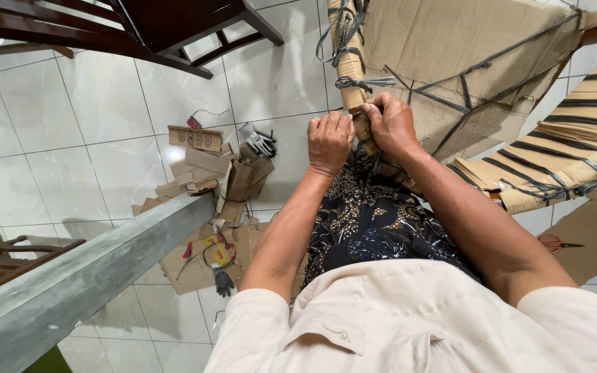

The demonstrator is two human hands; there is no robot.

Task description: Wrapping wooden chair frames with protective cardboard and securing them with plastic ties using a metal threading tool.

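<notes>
Gripped the cardboard-wrapped post [354,76] with both hands, left hand [330,141] curled shut beside right hand [390,124], fingers closed on the lower end. Black strapping [364,83] knotted just above the knuckles. Cardboard scraps [209,173] and gloves [260,141] lay left of the left hand, on the tiled floor [50,138].

White tile floor [70,138]: cardboard scraps [209,173], glove [224,282], red-handled scissors [557,243].
</notes>
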